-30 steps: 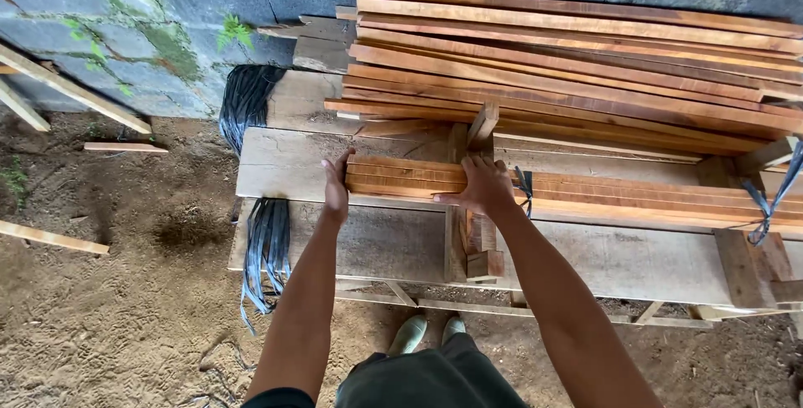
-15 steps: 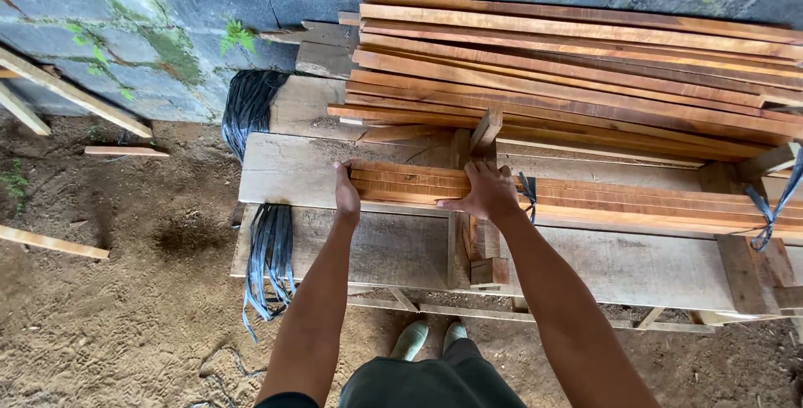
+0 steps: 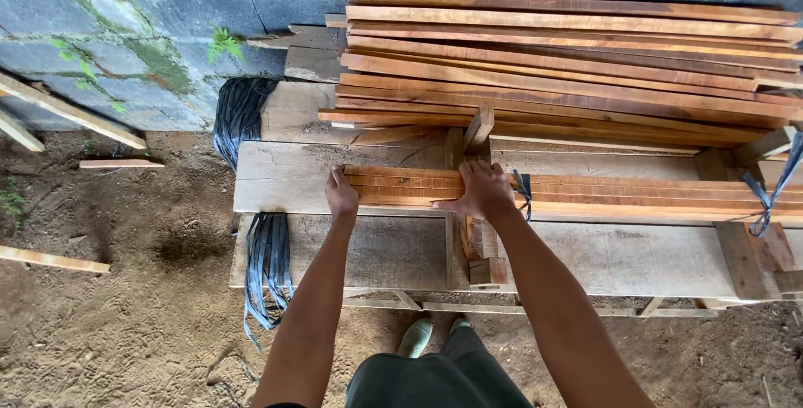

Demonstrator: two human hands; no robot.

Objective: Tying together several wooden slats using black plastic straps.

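Left grip: the left hand [image 3: 340,195] is pressed flat against the cut end of the bundle of thin wooden strips [image 3: 585,195], fingers together and laid over the end face; it clamps nothing, only butts against the wood.
Right grip: the right hand [image 3: 481,191] lies palm down on top of the same bundle, fingers spread toward the far edge, thumb at the near edge; it presses down on the bundle without closing around it.
Bundle's place: centre of the frame, lying lengthwise on the worktop [image 3: 284,178], a rough bench of broad grey planks, and running off to the right edge.
Ties: a blue strap [image 3: 523,193] circles the bundle just right of the right hand; a second blue strap [image 3: 765,199] sits near the right edge.
Handling: the strips look stiff, dry and light singly, but fairly heavy bound together. Being long, the bundle would likely sag or swing if lifted at one end.
Where to hold: probably with the hands spread well apart beneath it, near the straps, since the loose ends could slide against each other.
Surface: sawn edges, likely splintery, not slippery.
Behind: a stack of long reddish boards [image 3: 569,65] in the upper right.
Left side: black strapping [image 3: 263,274] hangs off the worktop's end toward the dirt floor [image 3: 109,316].
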